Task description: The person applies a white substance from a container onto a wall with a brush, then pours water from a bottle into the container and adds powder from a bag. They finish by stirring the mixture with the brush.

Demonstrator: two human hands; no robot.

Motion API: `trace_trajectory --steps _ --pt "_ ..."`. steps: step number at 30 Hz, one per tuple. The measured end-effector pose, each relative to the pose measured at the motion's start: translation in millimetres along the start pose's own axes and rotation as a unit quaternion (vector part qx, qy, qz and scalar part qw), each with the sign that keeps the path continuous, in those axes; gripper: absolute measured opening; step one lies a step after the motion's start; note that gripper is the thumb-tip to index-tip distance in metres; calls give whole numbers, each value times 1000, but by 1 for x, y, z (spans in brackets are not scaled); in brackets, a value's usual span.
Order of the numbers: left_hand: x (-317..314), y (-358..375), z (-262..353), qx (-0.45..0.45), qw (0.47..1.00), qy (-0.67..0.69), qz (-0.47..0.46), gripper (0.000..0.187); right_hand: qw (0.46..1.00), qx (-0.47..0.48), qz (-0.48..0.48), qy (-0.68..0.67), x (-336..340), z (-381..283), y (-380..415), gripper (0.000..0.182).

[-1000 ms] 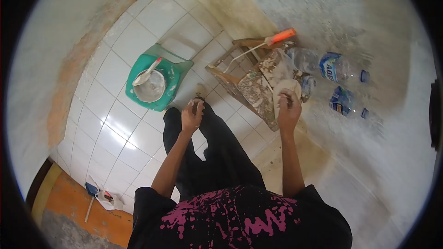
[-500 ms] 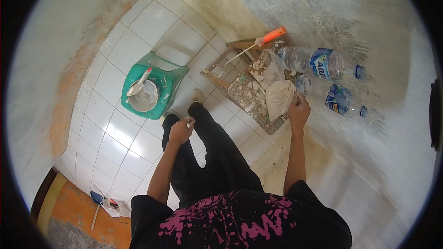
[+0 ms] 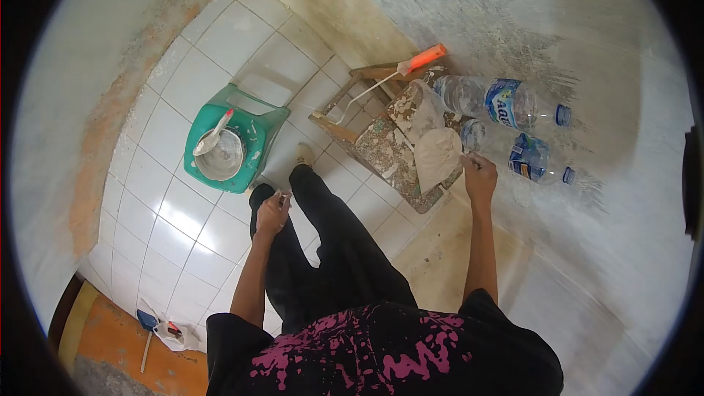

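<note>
White sack (image 3: 437, 155) beside right hand (image 3: 479, 174)

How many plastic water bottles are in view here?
2, maybe more hidden. One large bottle lies beyond the spattered wooden stool; a smaller bottle lies just right of the right hand.

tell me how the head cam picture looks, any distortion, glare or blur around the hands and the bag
Head view: strong fisheye, so the tile lines bow and black corners frame a round image; daylight glare shines off the white floor tiles below the green stool; the left hand and right hand at the white bag are slightly soft, fine finger detail unreadable; the bottles look stretched towards the rim.
</note>
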State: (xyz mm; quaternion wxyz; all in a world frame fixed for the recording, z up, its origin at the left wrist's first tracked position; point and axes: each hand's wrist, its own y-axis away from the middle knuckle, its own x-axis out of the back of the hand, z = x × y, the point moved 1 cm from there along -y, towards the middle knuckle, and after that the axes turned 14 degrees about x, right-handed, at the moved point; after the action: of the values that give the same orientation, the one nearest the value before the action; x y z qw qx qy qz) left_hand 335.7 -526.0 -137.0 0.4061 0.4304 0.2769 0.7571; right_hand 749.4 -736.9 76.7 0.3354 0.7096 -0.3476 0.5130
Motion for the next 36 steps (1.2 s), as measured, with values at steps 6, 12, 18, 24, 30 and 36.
trace_trajectory --steps 6,12,18,24,30,36 --pt "15 22 93 -116 989 91 -29 16 863 -319 -75 -384 30 -5 24 19" --pt "8 42 186 -312 940 105 -87 44 872 -251 -99 -409 70 -69 52 34" --pt "29 66 220 -412 903 112 -48 91 853 -140 -244 -440 76 -129 56 16" --pt "81 81 160 -369 897 245 6 62 800 7 -368 -475 46 -226 67 15" --pt "99 62 68 -222 922 276 -154 44 701 181 -498 -478 -57 -325 62 15" --pt "52 22 -11 66 773 564 -281 46 492 -125 -553 -660 -251 -341 62 16"
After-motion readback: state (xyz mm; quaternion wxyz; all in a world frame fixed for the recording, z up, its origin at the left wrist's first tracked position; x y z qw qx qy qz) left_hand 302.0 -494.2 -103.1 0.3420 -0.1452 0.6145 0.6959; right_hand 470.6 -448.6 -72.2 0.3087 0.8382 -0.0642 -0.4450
